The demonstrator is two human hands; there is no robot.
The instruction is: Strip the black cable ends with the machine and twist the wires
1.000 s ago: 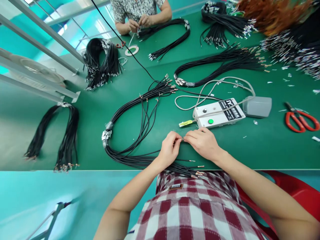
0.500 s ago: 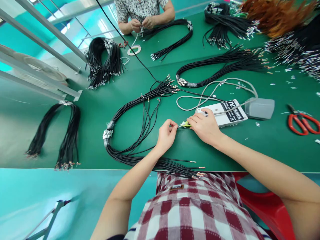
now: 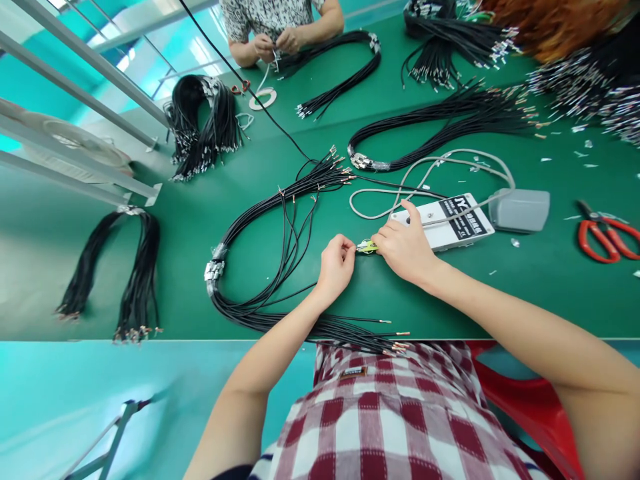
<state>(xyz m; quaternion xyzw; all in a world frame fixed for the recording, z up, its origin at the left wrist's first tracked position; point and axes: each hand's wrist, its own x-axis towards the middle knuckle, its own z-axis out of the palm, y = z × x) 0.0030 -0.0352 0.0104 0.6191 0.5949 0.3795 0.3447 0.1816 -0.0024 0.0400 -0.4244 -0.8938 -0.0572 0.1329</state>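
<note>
A large bundle of black cables (image 3: 250, 213) lies curved on the green table, bound with clear tape around silvery connectors (image 3: 214, 270). Beside its open side, my left hand (image 3: 337, 267) is closed, pinching the end of one thin black cable that runs out of the bundle. My right hand (image 3: 405, 247) is closed around a small yellow-green tool (image 3: 367, 247), whose tip points at my left fingertips. Its exact kind is mostly hidden by the fingers. Just behind my right hand lies a white box (image 3: 463, 230) with a black printed label.
A grey cord (image 3: 480, 152) loops behind the box to a grey block (image 3: 520, 210). Red-handled pliers (image 3: 600, 240) lie at right. More cable bundles (image 3: 203, 127) sit around the table. Across it, a co-worker's hands (image 3: 275, 43) handle white strips near a tape roll (image 3: 263, 99).
The view has shifted slightly. My hands stay close together at the cable end, and more of the yellow-green tool shows between them.
</note>
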